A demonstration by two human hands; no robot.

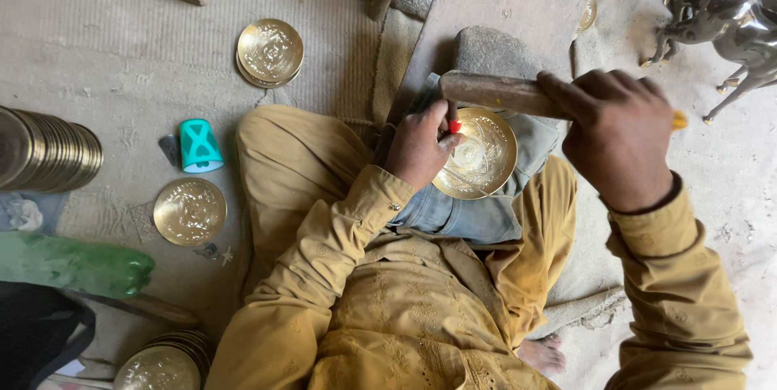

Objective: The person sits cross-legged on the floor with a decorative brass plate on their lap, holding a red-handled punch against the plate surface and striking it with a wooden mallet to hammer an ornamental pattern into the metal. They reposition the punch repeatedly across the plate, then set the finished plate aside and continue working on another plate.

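Far left of the hands, a row of brass plates point(48, 151) stands on edge on the floor, with a teal cup point(198, 146) and single engraved plates point(189, 211) nearer. The left hand point(421, 146) is closed, pinching a red-tipped punch point(454, 126) against the brass bowl point(477, 153) resting on the lap. Just right, the right hand point(619, 135) grips a wooden mallet point(498, 93), raised over the punch with the wrist cocked. Engraving looks under way; striking calls for a steady punch.
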